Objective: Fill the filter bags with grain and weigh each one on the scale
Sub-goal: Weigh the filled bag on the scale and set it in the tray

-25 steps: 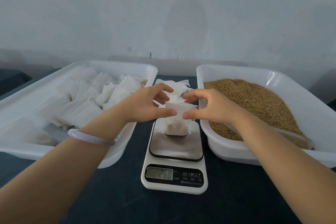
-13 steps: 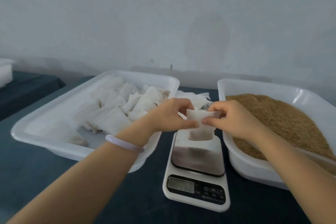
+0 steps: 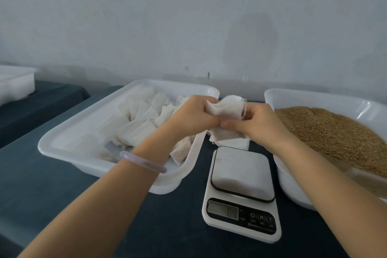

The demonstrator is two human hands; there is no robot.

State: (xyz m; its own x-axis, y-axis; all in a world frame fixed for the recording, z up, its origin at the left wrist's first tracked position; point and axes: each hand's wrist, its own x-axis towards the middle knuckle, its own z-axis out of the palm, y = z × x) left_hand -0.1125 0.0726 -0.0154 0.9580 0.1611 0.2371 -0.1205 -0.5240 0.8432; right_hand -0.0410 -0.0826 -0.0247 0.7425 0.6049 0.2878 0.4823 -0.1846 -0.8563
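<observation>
From the head camera, the left hand [image 3: 193,116] and the right hand [image 3: 254,123] are both pinching one white filter bag [image 3: 227,109], holding it up in the air behind the kitchen scale [image 3: 240,192]. The scale's plate is sitting bare. If the fingers are slipping at the bag's top, grain could be spilling onto the dark cloth [image 3: 62,190], not back into the grain tub [image 3: 314,98].

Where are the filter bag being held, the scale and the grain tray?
filter bag [image 3: 227,107], head view, on its bunched white cloth between both hands.
scale [image 3: 240,170], head view, on its bare weighing platform.
grain tray [image 3: 293,95], head view, on its white far rim.
</observation>
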